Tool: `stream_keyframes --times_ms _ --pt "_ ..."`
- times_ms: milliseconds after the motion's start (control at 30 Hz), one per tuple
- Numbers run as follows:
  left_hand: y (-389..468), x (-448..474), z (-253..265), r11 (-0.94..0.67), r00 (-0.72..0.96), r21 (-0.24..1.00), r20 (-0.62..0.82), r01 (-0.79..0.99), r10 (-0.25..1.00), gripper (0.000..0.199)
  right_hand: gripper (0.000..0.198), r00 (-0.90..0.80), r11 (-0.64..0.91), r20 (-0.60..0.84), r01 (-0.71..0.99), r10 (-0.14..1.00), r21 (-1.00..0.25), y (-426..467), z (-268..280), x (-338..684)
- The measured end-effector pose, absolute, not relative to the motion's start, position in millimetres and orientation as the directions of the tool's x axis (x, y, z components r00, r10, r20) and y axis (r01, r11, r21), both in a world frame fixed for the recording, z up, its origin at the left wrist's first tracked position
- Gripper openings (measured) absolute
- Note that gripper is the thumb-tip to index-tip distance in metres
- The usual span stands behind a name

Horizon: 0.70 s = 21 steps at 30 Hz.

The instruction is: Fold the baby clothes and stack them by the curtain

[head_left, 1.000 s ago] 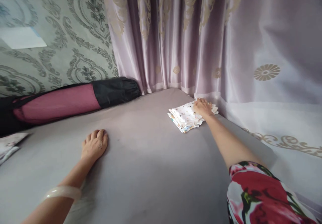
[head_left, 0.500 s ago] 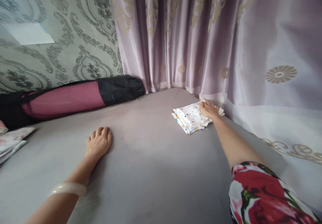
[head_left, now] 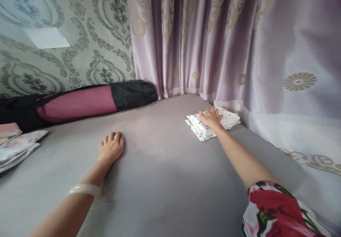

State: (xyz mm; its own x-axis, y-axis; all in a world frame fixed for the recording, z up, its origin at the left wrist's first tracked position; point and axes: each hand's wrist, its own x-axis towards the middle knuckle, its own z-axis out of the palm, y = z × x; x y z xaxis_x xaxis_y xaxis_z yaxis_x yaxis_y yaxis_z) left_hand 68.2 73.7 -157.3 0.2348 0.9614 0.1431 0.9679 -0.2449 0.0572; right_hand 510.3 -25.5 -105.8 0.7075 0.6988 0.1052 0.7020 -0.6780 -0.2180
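A stack of folded white cloths (head_left: 229, 118) with small dark and coloured prints lies on the grey bed sheet (head_left: 160, 180) near the curtain. My right hand (head_left: 211, 118) is on top of the stack, its fingers spread. Whether the palm presses down fully cannot be made out. My left hand (head_left: 112, 146) rests palm down on the sheet, left of the middle, and holds nothing. Its fingers are stretched forward and slightly bent. A pale bangle (head_left: 84, 190) circles the left forearm.
Along the patterned wall lies a long pink and black bag (head_left: 80, 105). More folded cloths (head_left: 23, 143) are at the left edge. Lilac curtains (head_left: 197, 42) hang behind and to the right of the bed. A white sheet (head_left: 49, 38) shows on the wall.
My right hand has slid left across the top of the cloth stack, and its fingers are now spread wider. The view has turned slightly left. My left hand stays on the sheet.
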Motion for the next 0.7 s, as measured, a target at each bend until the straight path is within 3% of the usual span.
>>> stream_keyframes --times_ms 233,467,567,700 --pt "75 67 -160 -0.253 0.241 0.062 0.158 0.965 0.958 0.049 0.066 0.716 -0.690 0.202 0.698 0.668 -0.192 -27 -122 505" --pt "72 69 -156 -0.258 0.247 0.058 0.151 0.965 0.957 0.049 0.064 0.722 -0.688 0.150 0.690 0.675 -0.225 -28 -114 503" --pt "72 69 -156 -0.255 0.245 0.053 0.152 0.965 0.958 0.048 0.062 0.661 -0.618 0.136 0.743 0.738 -0.255 -30 -108 495" --pt "73 68 -158 -0.255 0.243 0.056 0.157 0.965 0.957 0.048 0.060 0.444 -0.412 0.127 0.885 0.887 -0.218 -35 -103 473"
